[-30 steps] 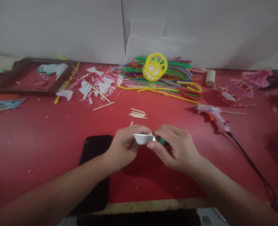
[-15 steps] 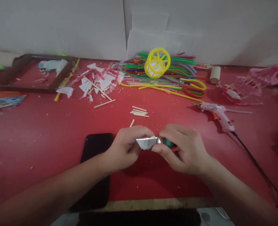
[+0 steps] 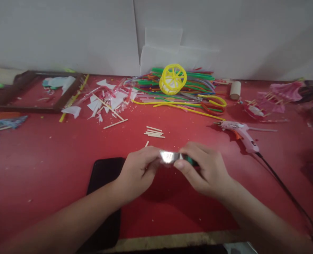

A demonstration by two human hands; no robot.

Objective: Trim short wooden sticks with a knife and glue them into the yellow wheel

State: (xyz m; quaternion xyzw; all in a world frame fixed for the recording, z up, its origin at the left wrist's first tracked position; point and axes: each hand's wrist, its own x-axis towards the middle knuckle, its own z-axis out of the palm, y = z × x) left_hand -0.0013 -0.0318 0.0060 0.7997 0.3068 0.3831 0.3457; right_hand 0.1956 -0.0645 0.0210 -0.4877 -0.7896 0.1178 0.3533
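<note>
A utility knife (image 3: 169, 157) with a shiny metal blade and a green handle is gripped in my right hand (image 3: 208, 169), its blade pointing left. My left hand (image 3: 137, 173) is closed right beside the blade tip; whatever its fingers pinch is hidden behind the blade. Just beyond my hands lies a small group of short wooden sticks (image 3: 154, 133) on the red table (image 3: 145, 208). One more short stick (image 3: 146, 144) shows partly behind my left hand. Under my left forearm is a black phone (image 3: 106, 176).
A pink glue gun (image 3: 241, 132) with a black cord lies to the right. At the back are pipe cleaners (image 3: 196, 76), a yellow wheel-like frame (image 3: 173, 79), scissors (image 3: 214, 100) and a cardboard tube (image 3: 235, 90). Paper scraps (image 3: 94, 104) and a brown frame (image 3: 26, 107) are on the left.
The camera view has tilted up slightly, so the table things appear lower. The blade has turned and now catches the light, with its tip nearer my left fingers.
</note>
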